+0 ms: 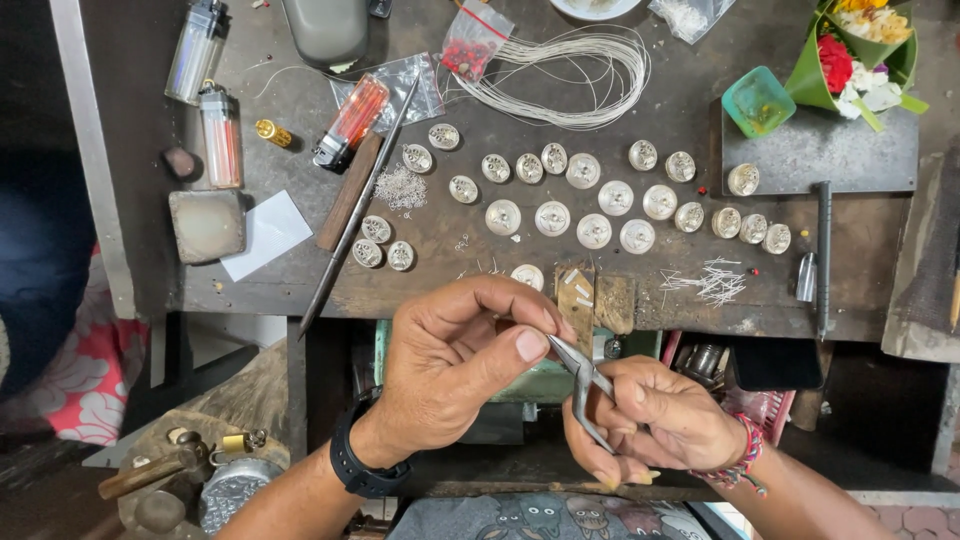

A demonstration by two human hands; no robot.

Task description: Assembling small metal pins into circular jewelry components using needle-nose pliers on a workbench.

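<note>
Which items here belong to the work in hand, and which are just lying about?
In use:
left hand, pinching something too small to tell
right hand
pliers

Lying about:
round silver pieces
wire coil
lighters
flower offering
green cup

Workbench (480, 290), counted by kind. Hands: two, a left hand (460, 365) and a right hand (655, 420). Pliers (583, 385): one pair, in the right hand. Round silver ornaments (594, 230): about twenty-six on the bench top, twenty-two in the long scatter and four in a cluster (381, 243) at left. Lighters: four, two orange-red (352, 118) (222, 140) and two pale grey (195, 45) (325, 30). Coils of thin wire (570, 75): one. Small plastic bags: three (475, 38) (400, 85) (688, 15). Long metal rods: two (360, 215) (823, 255). Wristwatch (360, 470): one. Woven bracelet (740, 465): one. Green cup (758, 102): one.
</note>
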